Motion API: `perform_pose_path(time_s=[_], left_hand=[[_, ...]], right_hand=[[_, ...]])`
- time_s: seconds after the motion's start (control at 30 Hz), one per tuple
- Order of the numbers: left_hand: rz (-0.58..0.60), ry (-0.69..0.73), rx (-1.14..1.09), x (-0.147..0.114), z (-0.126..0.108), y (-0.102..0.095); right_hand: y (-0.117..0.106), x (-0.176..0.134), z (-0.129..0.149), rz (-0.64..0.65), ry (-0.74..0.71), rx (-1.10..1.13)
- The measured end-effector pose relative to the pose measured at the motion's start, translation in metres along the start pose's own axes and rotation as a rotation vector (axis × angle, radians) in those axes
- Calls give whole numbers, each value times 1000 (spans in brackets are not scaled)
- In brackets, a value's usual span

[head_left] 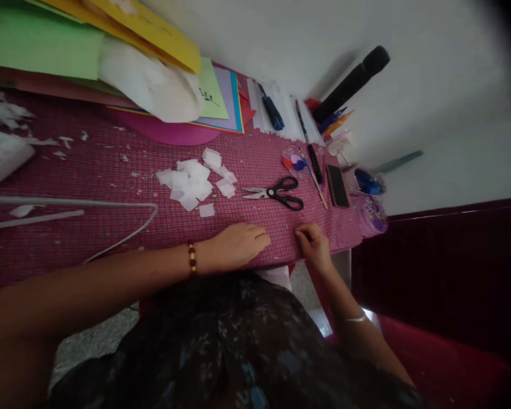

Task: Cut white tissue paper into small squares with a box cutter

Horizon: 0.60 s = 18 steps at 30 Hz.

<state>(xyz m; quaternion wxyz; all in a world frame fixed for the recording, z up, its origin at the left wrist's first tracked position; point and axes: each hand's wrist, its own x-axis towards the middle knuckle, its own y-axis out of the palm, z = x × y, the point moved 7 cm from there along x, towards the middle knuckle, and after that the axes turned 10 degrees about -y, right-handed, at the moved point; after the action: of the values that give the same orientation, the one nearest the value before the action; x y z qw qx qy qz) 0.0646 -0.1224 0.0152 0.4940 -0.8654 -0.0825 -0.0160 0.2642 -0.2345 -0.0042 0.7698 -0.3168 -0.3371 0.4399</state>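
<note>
My left hand (pixel 241 245) lies palm down on the checked tablecloth near the front edge, its fingers slightly bent and nothing visible under them. My right hand (pixel 315 247) rests at the same edge with its fingers curled in toward the thumb; the inside of its grasp is hidden. Just beyond both hands, black-handled scissors (pixel 275 193) lie on the cloth, blades a little apart and pointing left. Farther left is a loose pile of small white paper squares (pixel 189 183). A single white square (pixel 206 210) lies apart, nearest my left hand.
Coloured paper sheets (pixel 42 48) and a white bundle (pixel 149 85) cover the back left. A paintbrush (pixel 314 179), a black pen (pixel 314 163) and a dark phone (pixel 337 186) lie to the right. A tub (pixel 371 216) stands at the right edge. White scraps are scattered left.
</note>
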Motion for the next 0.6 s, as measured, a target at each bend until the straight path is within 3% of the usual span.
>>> perform_pose_path(time_s=[0.23, 0.37, 0.47, 0.6], left_hand=[[-23, -25, -102, 1, 11, 4], [-12, 23, -53, -1, 6, 8], [-6, 49, 46, -2, 1, 10], [-11, 10, 157, -4, 0, 5]], right_hand=[[-11, 0, -16, -57, 194, 81], [-4, 24, 0, -29, 142, 229], [36, 71, 43, 184, -13, 430], [118, 141, 156, 569, -354, 582]])
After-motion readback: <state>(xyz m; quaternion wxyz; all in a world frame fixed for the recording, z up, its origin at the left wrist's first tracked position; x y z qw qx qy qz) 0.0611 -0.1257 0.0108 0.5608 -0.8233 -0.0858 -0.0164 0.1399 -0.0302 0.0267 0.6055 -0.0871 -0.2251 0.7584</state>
